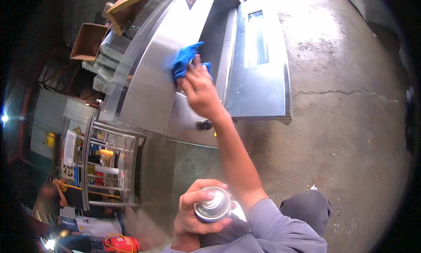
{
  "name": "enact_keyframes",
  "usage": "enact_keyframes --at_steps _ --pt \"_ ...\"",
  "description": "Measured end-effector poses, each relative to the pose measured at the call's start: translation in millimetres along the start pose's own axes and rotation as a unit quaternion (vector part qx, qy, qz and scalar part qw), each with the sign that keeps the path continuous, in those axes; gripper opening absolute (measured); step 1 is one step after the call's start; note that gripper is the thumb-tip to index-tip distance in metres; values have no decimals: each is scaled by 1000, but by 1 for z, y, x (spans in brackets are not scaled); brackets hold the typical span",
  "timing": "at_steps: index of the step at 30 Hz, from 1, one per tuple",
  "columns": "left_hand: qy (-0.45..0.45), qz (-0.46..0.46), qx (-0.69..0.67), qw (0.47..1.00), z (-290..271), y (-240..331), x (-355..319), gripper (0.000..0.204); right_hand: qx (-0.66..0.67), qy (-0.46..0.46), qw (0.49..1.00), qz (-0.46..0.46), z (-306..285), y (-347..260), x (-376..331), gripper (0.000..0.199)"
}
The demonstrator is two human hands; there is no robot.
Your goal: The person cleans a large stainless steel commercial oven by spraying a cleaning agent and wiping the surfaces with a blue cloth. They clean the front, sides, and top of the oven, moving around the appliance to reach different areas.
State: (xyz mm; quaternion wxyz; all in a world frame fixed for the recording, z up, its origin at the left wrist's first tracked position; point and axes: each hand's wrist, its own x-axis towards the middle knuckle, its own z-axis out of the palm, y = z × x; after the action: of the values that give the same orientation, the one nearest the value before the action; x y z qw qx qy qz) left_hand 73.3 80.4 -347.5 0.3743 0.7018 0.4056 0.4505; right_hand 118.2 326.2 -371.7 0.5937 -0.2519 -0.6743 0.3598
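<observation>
My right hand (201, 89) reaches far forward and presses a bunched blue cloth (184, 62) against the brushed metal front of a stainless steel appliance (151, 73), beside its dark opening. The fingers lie over the cloth and hide part of it. A metal door (258, 88) with a narrow window stands swung out to the right of that opening. Below my right wrist, a black knob (203, 125) sticks out of the metal. Close to my body, my left hand (186, 209) is wrapped around a spray can (212, 207), its top facing up and one finger at the nozzle.
A metal rack (109, 165) with bars stands at the left. Behind the appliance are an open cardboard box (89, 41) and plastic-wrapped items (112, 51). A red tank (121, 243) and another person (49, 198) show at lower left. Cracked concrete floor (342, 121) spreads at right.
</observation>
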Motion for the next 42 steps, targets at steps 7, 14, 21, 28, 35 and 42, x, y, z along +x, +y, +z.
enact_keyframes --at_steps 7,14,21,28,35,42 --pt "-3 22 -15 1000 -4 -2 -1 82 56 59 993 -88 20 2 -7 45" --pt "-31 32 -20 999 1 2 -1 82 27 0 984 -178 18 -9 -10 39" --pt "-6 28 8 1000 5 3 0 81 52 142 986 -71 14 11 -3 36" --pt "11 78 39 996 8 -13 11 83 280 121 945 114 3 30 -83 33" --pt "-45 49 75 995 18 -14 24 88 236 434 840 224 -69 68 -140 52" --pt "-60 97 73 991 34 -21 43 84 -2 588 692 419 -155 164 -220 47"
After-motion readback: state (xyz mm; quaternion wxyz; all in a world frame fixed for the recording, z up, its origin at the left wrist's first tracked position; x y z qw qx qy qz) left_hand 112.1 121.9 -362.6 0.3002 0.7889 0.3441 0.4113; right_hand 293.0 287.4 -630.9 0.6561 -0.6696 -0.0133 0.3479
